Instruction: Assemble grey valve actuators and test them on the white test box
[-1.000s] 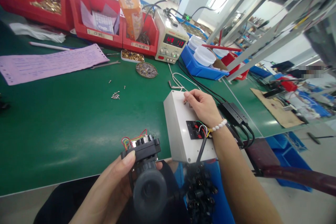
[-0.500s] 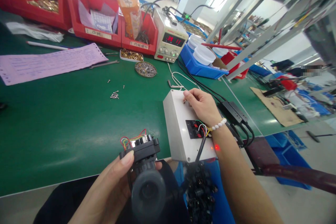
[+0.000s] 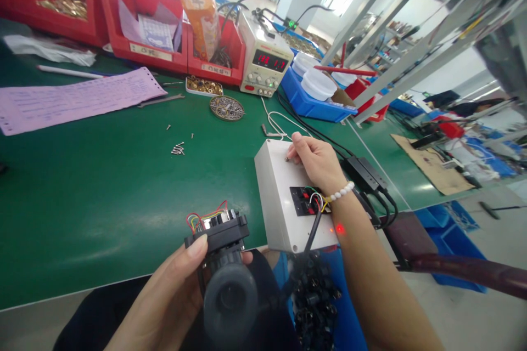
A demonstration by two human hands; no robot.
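Note:
My left hand point(image 3: 175, 277) grips a black wired device with a round knob-like end point(image 3: 224, 238), held over the table's front edge. Red and yellow thin wires and metal parts show on its top; its round end faces me and is blurred. On a light grey control box point(image 3: 275, 197), the curled fingers of my right hand point(image 3: 317, 162) are at a small metal toggle switch point(image 3: 287, 159), mostly hidden by them. Below that wrist, coloured leads run from a black terminal block point(image 3: 302, 201) into a black cable point(image 3: 313, 233). Red lights glow on the box beside my forearm.
Loose screws point(image 3: 178, 148) lie on the green table point(image 3: 102, 192), with a round dish of small hardware point(image 3: 226, 108) behind. Red bins point(image 3: 144, 22), a power supply point(image 3: 265, 57) and a blue tray point(image 3: 317, 104) line the back. Black parts point(image 3: 315, 301) fill a blue bin below.
The right hand's thumb has lifted slightly and the fingers shifted at the switch. The power supply's red digits have changed. My left hand holds the device almost still; the view has shifted slightly.

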